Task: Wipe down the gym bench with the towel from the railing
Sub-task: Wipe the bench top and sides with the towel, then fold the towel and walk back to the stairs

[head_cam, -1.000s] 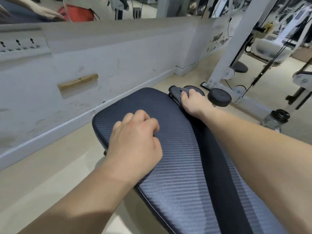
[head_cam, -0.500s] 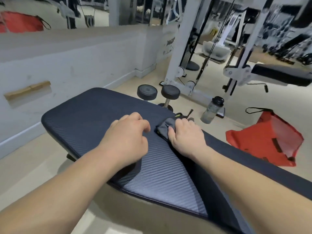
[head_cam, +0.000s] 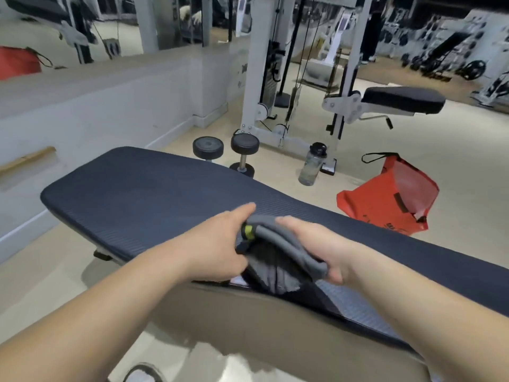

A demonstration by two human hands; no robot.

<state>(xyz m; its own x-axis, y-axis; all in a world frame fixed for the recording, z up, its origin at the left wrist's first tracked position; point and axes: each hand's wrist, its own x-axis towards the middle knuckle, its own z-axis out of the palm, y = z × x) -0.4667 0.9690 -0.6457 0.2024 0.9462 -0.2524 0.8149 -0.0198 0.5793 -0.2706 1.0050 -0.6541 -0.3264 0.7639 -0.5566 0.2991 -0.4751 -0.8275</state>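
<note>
Towel (head_cam: pixel 286 252) between both gripping hands

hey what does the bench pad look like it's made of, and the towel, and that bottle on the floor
Bench pad: looks like dark vinyl or faux leather over padding, matte, with fine woven ribbing and soft rounded edges.
Towel: grey soft cloth, possibly microfibre; it folds in thick limp rolls between both hands, with a small yellow-green tag.
Water bottle: clear, greyish-tinted plastic by the look, see-through body, with a black cap.
</note>
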